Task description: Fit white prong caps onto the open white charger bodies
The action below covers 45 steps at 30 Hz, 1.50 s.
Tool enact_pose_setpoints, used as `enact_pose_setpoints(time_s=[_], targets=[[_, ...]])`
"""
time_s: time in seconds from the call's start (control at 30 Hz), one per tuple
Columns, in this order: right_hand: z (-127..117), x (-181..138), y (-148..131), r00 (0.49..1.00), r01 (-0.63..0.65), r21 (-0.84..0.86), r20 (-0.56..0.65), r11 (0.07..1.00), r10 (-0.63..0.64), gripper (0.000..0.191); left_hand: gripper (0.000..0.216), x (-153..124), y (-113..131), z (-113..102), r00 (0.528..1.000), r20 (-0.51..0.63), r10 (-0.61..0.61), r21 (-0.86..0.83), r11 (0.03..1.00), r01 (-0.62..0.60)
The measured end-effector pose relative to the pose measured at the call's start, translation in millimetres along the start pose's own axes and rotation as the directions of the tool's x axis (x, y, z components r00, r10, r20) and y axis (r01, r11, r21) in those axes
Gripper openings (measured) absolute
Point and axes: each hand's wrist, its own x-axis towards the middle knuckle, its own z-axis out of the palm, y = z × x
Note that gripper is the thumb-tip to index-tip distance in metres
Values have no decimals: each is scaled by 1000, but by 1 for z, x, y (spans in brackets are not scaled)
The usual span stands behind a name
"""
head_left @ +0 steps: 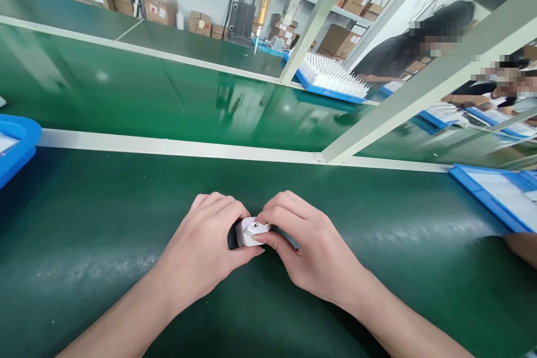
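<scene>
One blue plastic tray sits at 9 o'clock. Low in the middle, at 6 o'clock, the left hand and right hand both pinch one small white plastic plug above the dark green table. Two more blue trays lie at 3 o'clock.

Both hands pinch white plug — green belt.

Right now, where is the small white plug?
In the head view, the white plug sits low and centre, pinched between the left hand and right hand, just above the green belt.
</scene>
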Motion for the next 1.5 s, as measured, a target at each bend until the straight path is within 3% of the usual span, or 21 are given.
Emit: enact_pose_setpoints(time_s=[0.27,0.37,0.47,0.53,0.63,0.77,0.83,0.93,1.03,1.1,1.2,1.27,1.37,1.43,1.5], targets=[[5,-3,-3,999,-50,-61,-8,997,50,16,17,2,0,-1,999,23,-31,-20,999,32],[-2,-11,-1,991,-98,55,-81,994,102,6,20,1,2,-4,995,45,-91,-54,994,94],[-9,-23,-5,982,-76,203,-154,976,109,40,36,-2,5,-9,983,85,-165,-178,968,178],[-6,-29,-12,992,-56,230,-99,972,81,51,49,-5,6,-12,979,128,-161,-293,937,192],[12,-32,-26,993,-92,256,-51,962,109,54,71,-8,7,-13,978,179,-106,-419,891,173],[29,-28,-26,955,-155,253,-208,955,210,51,84,-11,-2,-11,986,152,-62,-470,874,127],[18,-33,-8,907,-245,195,-301,950,295,53,86,-12,-7,-10,990,127,-60,-460,881,113],[-25,-65,37,766,-480,99,-437,872,471,44,84,-13,-11,-8,988,115,-104,-382,913,141],[-83,-122,80,578,-718,27,-534,695,617,30,72,-17,-8,-7,984,109,-140,-319,933,168],[-115,-161,100,443,-829,4,-605,559,661,31,63,-18,-7,-5,985,107,-136,-274,948,161],[-139,-207,117,311,-910,-7,-670,414,674,37,61,-15,-13,-4,985,124,-122,-187,972,144],[-142,-229,122,270,-933,-16,-688,359,673,40,62,-12,-20,-4,979,162,-126,-135,980,149],[-141,-246,124,251,-947,-49,-732,318,633,43,64,-9,-28,-4,969,197,-149,-99,980,171],[-141,-244,121,261,-943,-86,-793,322,551,46,62,-9,-27,-4,971,173,-162,-120,976,184],[-139,-226,119,308,-916,-136,-841,378,445,47,57,-10,-20,-3,981,140,-133,-172,973,156]])
